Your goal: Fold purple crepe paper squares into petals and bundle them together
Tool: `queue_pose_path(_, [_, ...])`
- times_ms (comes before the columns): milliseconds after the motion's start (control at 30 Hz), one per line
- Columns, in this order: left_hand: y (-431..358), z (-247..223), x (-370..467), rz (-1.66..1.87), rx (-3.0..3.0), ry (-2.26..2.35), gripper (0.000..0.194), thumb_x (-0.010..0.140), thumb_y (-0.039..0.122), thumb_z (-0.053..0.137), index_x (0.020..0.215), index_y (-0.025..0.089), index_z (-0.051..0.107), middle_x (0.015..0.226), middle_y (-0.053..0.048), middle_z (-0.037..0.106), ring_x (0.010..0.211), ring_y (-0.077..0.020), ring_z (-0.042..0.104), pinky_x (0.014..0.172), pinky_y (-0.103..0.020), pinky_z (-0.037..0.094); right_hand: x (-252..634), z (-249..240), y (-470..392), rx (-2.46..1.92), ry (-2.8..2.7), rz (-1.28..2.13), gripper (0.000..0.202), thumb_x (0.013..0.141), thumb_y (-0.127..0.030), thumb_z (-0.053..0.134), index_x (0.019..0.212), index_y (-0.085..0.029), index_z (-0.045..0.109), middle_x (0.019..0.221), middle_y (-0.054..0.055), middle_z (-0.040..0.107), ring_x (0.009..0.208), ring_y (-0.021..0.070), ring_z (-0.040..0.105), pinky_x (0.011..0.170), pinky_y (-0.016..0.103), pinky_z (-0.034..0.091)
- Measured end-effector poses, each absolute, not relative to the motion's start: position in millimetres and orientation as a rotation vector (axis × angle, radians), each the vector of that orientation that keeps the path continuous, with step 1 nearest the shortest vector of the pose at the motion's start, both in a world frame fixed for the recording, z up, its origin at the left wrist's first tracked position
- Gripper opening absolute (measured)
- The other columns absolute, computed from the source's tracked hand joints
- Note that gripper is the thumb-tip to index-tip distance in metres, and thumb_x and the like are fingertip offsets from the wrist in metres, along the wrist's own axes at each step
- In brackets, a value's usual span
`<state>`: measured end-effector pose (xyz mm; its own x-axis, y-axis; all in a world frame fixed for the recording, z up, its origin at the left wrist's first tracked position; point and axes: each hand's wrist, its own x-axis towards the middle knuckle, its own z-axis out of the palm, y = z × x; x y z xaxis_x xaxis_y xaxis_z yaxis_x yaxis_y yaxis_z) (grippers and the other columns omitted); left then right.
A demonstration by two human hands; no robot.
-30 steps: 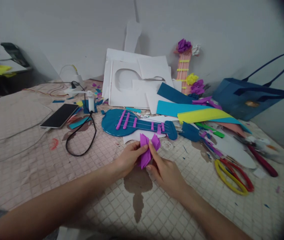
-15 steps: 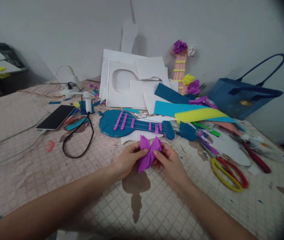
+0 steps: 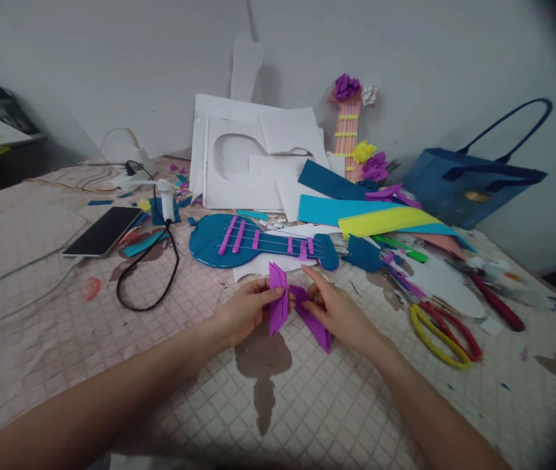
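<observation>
My left hand (image 3: pixel 248 307) pinches a folded strip of purple paper (image 3: pixel 278 310), held upright with its pleats showing. Between the thumb and fingers of my right hand (image 3: pixel 334 303) is another folded purple paper piece (image 3: pixel 318 328), slanting down to the right. Its index finger points away, up and left. Whether the two purple pieces join behind the fingers I cannot tell. Just beyond both hands lies a flat blue guitar cutout (image 3: pixel 219 243) with purple bars and thin strings, resting partly on white paper (image 3: pixel 271 264).
Scissors (image 3: pixel 439 339) with yellow and red handles and red-handled pliers (image 3: pixel 498 303) lie at right. Coloured paper strips (image 3: pixel 327 210), white boards (image 3: pixel 239 189) and a blue bag (image 3: pixel 454 183) stand behind. A phone (image 3: pixel 104 232) and black strap (image 3: pixel 148 305) are at left.
The purple pieces, close together in a V before, have spread apart. My right hand has turned its piece down and to the right, while the left piece stands more upright.
</observation>
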<state>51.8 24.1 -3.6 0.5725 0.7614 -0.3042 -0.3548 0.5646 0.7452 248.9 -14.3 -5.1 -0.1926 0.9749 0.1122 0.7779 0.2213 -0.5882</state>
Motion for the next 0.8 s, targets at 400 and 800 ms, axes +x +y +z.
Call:
queue_pose_path(400, [20, -7, 55, 0.817, 0.608, 0.623, 0.023, 0.071, 0.025, 0.079, 0.086, 0.012, 0.065, 0.073, -0.002, 0.065, 0.062, -0.0088, 0.061, 0.059, -0.018, 0.051, 208, -3, -38, -1.323, -2.215, 0.185, 0.063, 0.096, -0.037, 0.038, 0.151, -0.022, 0.009, 0.153, 0.013, 0.023, 0.141, 0.0277, 0.020, 0.112, 0.051, 0.028])
queue_pose_path(800, [18, 3, 56, 0.817, 0.492, 0.646, 0.007, 0.086, 0.011, 0.059, 0.084, 0.010, 0.066, 0.072, -0.004, 0.066, 0.060, -0.0098, 0.062, 0.056, -0.017, 0.051, 208, -8, -37, -1.313, -2.265, 0.202, 0.070, 0.096, -0.049, 0.030, 0.151, -0.020, -0.003, 0.158, 0.008, 0.010, 0.145, 0.0251, 0.007, 0.115, 0.050, 0.021])
